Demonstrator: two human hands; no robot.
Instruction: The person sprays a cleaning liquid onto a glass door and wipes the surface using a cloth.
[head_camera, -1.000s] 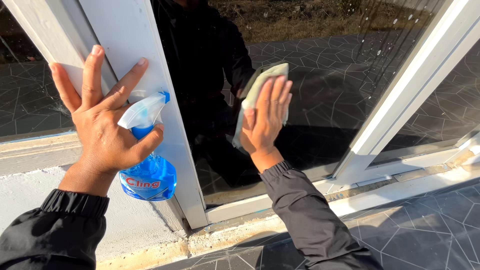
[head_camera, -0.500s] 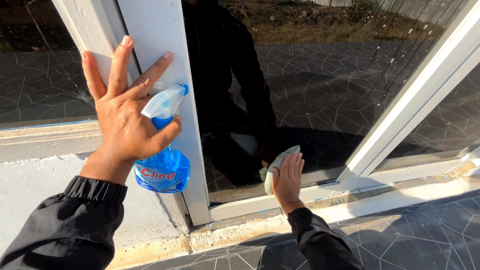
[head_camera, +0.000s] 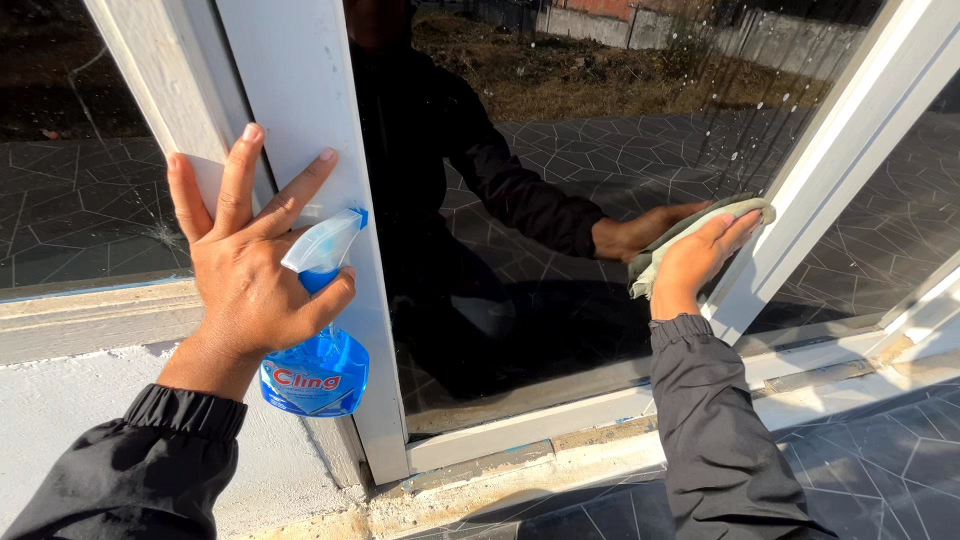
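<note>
A: Why is the left hand (head_camera: 255, 280) spread like that, left of centre in the frame?

B: Its fingers fan open against the white window frame (head_camera: 300, 120), seemingly as a brace, while the thumb and palm pinch the neck of the blue spray bottle (head_camera: 315, 365) so that it hangs ready below.

A: And the right hand (head_camera: 695, 258)?

B: At the right of the frame, flat and nearly open, it presses a pale green cloth (head_camera: 690, 230) onto the dark glass pane (head_camera: 560, 150), right beside the slanted white sash (head_camera: 840, 150). A flat palm spreads the cloth across more of the glass.
</note>
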